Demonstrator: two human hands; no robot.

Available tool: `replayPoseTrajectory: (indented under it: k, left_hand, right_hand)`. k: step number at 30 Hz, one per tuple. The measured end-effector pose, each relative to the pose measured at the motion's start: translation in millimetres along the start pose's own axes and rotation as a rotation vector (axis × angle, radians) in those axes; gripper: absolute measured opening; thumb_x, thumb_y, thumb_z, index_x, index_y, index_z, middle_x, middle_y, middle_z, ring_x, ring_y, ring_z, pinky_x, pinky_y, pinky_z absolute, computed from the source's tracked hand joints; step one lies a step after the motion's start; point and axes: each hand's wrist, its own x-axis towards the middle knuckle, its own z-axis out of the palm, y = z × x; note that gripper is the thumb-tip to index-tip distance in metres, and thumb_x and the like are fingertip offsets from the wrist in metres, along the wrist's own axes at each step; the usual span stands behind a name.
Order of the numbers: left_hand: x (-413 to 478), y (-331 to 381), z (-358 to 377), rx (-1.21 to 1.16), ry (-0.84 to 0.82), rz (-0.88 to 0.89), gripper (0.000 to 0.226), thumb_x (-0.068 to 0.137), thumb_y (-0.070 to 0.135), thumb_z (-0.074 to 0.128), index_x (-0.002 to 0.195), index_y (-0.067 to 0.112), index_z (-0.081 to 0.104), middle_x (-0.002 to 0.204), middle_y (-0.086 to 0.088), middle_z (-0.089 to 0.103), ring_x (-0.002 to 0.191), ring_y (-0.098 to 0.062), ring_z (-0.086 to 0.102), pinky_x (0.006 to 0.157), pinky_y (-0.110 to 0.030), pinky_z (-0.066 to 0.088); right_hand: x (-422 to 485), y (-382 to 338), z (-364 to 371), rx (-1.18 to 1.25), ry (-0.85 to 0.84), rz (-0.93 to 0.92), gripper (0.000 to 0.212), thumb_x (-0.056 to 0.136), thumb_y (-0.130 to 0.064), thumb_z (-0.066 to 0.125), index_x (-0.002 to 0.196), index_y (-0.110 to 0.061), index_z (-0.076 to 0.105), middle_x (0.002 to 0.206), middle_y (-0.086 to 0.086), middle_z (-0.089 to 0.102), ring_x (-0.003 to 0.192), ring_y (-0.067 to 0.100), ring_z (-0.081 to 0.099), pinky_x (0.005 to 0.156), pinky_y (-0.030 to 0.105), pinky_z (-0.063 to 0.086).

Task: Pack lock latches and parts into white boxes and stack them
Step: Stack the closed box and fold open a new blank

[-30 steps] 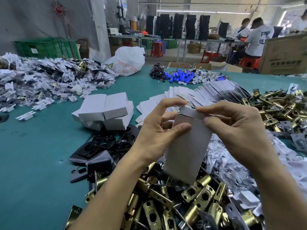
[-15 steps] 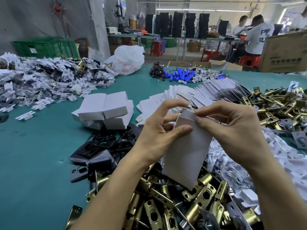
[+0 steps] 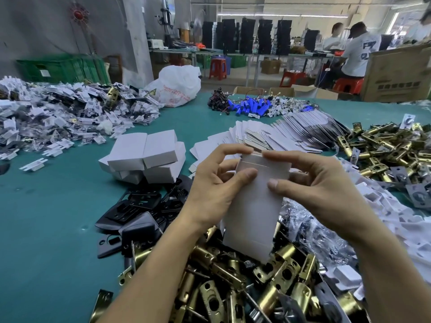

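Box: we hold 1 white box [image 3: 254, 210] upright over the near heap of brass latches [image 3: 233, 287]. Its lower edge is close above them, and we cannot tell whether it touches.
Left grip: our left hand [image 3: 217, 183] grasps the box's upper left side, with the thumb pressed on the front face and the index finger curled over the top edge.
Right grip: our right hand [image 3: 321, 183] grasps the upper right side, with the thumb on the front face and the index finger on the top edge, where the flap lies folded down.
Packed stack: closed white boxes [image 3: 144, 155] lie piled on the green desk [image 3: 46, 229], left of our hands and apart from them.
Blanks: flat box blanks [image 3: 291, 134] fan out just beyond the held box.
Plates: black plates [image 3: 140, 210] are heaped between the packed stack and the near latches.
Right side: a second latch heap [image 3: 384, 145] lies by the desk's right edge.
Left side: bagged parts [image 3: 58, 113] spread in a wide heap.
Far end: blue cylinders [image 3: 249, 106] lie beside a white plastic bag [image 3: 177, 86].
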Motion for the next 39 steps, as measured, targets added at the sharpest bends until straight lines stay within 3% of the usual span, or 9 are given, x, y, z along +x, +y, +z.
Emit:
replayPoseTrajectory:
  k: [5, 11, 17, 22, 26, 31, 35, 39]
  left_hand:
    - [2, 2, -2, 0.012, 0.064, 0.007, 0.028, 0.082, 0.023, 0.07, 0.109, 0.026, 0.063, 0.091, -0.005, 0.077, 0.072, -0.016, 0.073, 0.057, -0.03, 0.058]
    - [1, 1, -4, -0.005, 0.062, 0.005, 0.026, 0.084, 0.025, 0.072, 0.109, 0.025, 0.065, 0.097, -0.014, 0.076, 0.076, -0.021, 0.072, 0.064, -0.038, 0.062]
    - [2, 5, -5, -0.029, 0.082, 0.016, 0.028, 0.081, 0.033, 0.072, 0.109, 0.034, 0.068, 0.097, -0.007, 0.078, 0.082, -0.019, 0.073, 0.067, -0.033, 0.06]
    - [3, 5, -7, -0.022, 0.108, -0.012, 0.024, 0.078, 0.044, 0.072, 0.102, 0.044, 0.07, 0.091, -0.008, 0.076, 0.075, -0.019, 0.07, 0.063, -0.038, 0.059]
    - [2, 7, -5, -0.043, 0.107, -0.009, 0.018, 0.081, 0.042, 0.07, 0.099, 0.04, 0.07, 0.083, -0.007, 0.074, 0.069, -0.018, 0.067, 0.057, -0.034, 0.057]
    - [2, 4, -3, -0.081, 0.127, 0.026, 0.005, 0.085, 0.026, 0.066, 0.09, 0.027, 0.067, 0.081, -0.006, 0.073, 0.065, -0.017, 0.066, 0.053, -0.029, 0.056]
    - [4, 5, -1, -0.07, 0.108, 0.029, 0.011, 0.086, 0.023, 0.063, 0.092, 0.015, 0.059, 0.09, -0.003, 0.077, 0.072, -0.017, 0.069, 0.06, -0.03, 0.059]
    - [3, 6, 3, 0.113, 0.146, 0.05, 0.011, 0.093, 0.028, 0.066, 0.098, 0.019, 0.062, 0.103, -0.01, 0.074, 0.088, -0.02, 0.067, 0.077, -0.046, 0.058]
  right_hand:
    - [2, 6, 8, 0.004, 0.163, -0.065, 0.038, 0.069, -0.004, 0.081, 0.101, -0.022, 0.069, 0.102, 0.008, 0.07, 0.079, 0.027, 0.074, 0.075, 0.046, 0.061]
    - [1, 8, 6, 0.06, 0.175, -0.069, 0.038, 0.056, -0.018, 0.083, 0.093, -0.021, 0.073, 0.098, 0.009, 0.073, 0.077, 0.03, 0.073, 0.074, 0.045, 0.062]
    - [3, 7, 7, 0.127, 0.097, -0.106, 0.042, 0.06, -0.022, 0.082, 0.101, -0.021, 0.073, 0.103, 0.01, 0.074, 0.082, 0.026, 0.071, 0.078, 0.037, 0.061]
    - [4, 8, 10, 0.177, 0.045, -0.118, 0.038, 0.057, -0.024, 0.084, 0.095, -0.018, 0.078, 0.101, 0.007, 0.076, 0.084, 0.019, 0.071, 0.078, 0.031, 0.059]
    - [4, 8, 12, 0.197, 0.042, -0.096, 0.035, 0.062, -0.021, 0.081, 0.097, -0.019, 0.076, 0.105, 0.006, 0.075, 0.088, 0.027, 0.072, 0.077, 0.036, 0.06]
    - [2, 6, 18, 0.136, -0.008, -0.029, 0.029, 0.077, -0.025, 0.069, 0.106, -0.025, 0.071, 0.1, -0.004, 0.073, 0.079, 0.022, 0.074, 0.06, 0.034, 0.061]
    - [2, 2, 18, 0.102, 0.0, -0.075, 0.024, 0.079, -0.02, 0.066, 0.103, -0.02, 0.07, 0.098, -0.013, 0.075, 0.073, 0.017, 0.075, 0.057, 0.027, 0.06]
    - [3, 5, 18, 0.093, 0.064, -0.089, 0.024, 0.077, -0.018, 0.068, 0.1, -0.02, 0.072, 0.096, -0.008, 0.077, 0.072, 0.02, 0.075, 0.06, 0.028, 0.06]
